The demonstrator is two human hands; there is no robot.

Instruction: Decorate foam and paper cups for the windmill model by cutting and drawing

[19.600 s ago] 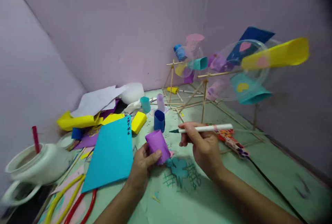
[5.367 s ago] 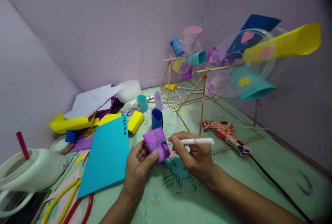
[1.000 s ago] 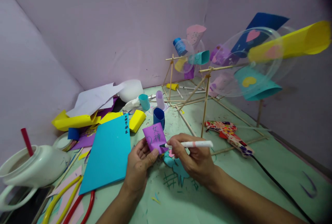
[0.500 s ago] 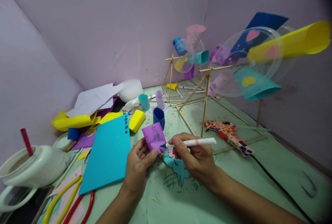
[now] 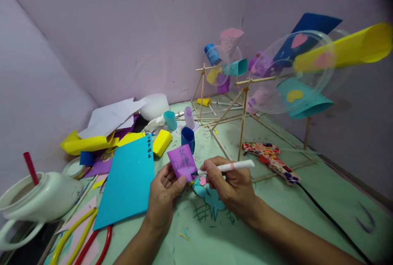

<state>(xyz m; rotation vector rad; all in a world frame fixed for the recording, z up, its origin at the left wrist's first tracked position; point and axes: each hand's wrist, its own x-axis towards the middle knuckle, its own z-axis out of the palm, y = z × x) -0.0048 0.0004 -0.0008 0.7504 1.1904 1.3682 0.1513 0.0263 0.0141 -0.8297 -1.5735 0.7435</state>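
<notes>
- The two hands are apart from each other, and each one is closed on a thing.
- The left hand [image 5: 164, 191] pinches a purple paper piece [image 5: 176, 162] between the thumb and the fingers; this piece is raised in front of that hand, tilted, and it bears dark written characters.
- The right hand [image 5: 231, 179] grips a white marker [image 5: 238, 165] in the manner of writing. Its dark tip points to the left hand and meets the purple paper piece near the right edge.
- Below the gap between the hands, a turquoise cutout [image 5: 213, 199] lies on the pale green worktop [image 5: 211, 246], with green drawn lines beside it.
- Just beyond the purple paper piece stands a dark blue paper tube [image 5: 188, 139]; farther from the hands are a teal tube [image 5: 170, 120] and a lilac tube [image 5: 189, 117].
- To the left of the left hand there is a bright blue card [image 5: 125, 183] with black characters at its upper right corner, and more to the left, a white pot [image 5: 52, 195].
- To the right of the right hand lies a flower-patterned glue gun [image 5: 262, 150] with a black cord [image 5: 325, 212].
- Beyond the glue gun, a wooden stick frame [image 5: 243, 122] carries clear discs and coloured paper tubes.
</notes>
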